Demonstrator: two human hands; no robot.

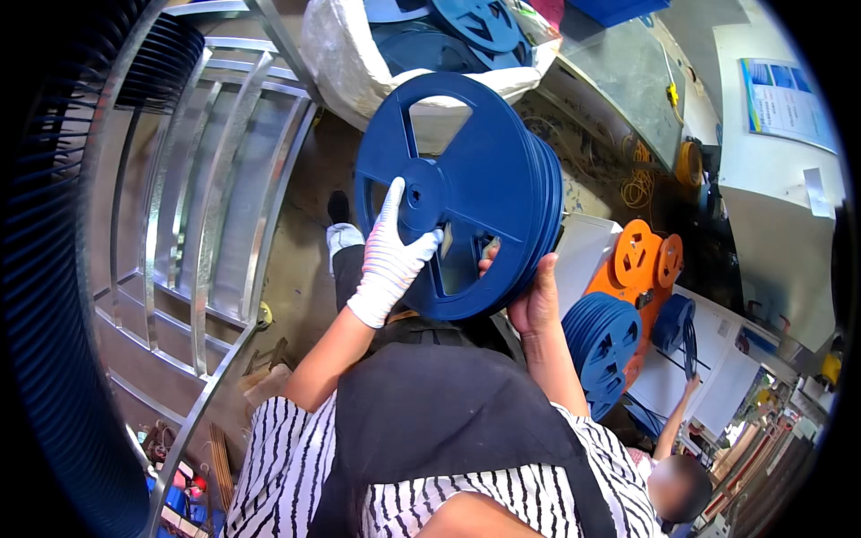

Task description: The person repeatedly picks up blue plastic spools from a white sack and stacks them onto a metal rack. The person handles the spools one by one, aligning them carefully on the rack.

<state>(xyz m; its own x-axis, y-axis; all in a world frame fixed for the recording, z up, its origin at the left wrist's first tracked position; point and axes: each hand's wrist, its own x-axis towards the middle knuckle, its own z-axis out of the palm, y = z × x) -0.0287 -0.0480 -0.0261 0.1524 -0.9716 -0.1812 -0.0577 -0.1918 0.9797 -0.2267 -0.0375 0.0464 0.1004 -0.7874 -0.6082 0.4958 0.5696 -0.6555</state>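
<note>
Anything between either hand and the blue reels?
Nothing but a glove: it covers the left hand, which lies against the front reel's face. The bare right hand holds the blue reels directly at their lower right edge, with nothing visible between.

Your left hand (387,269): gloved, spread against the blue reel stack (489,134)
Your right hand (538,303): bare, holding its right rim
Far: white sack (336,54)

One left hand (392,260) and one right hand (535,303); one white glove (378,291); one stack of blue reels (491,179) between them; one white sack (339,63); two round orange discs (632,255); one poster (787,100); one co-worker (689,489).
</note>
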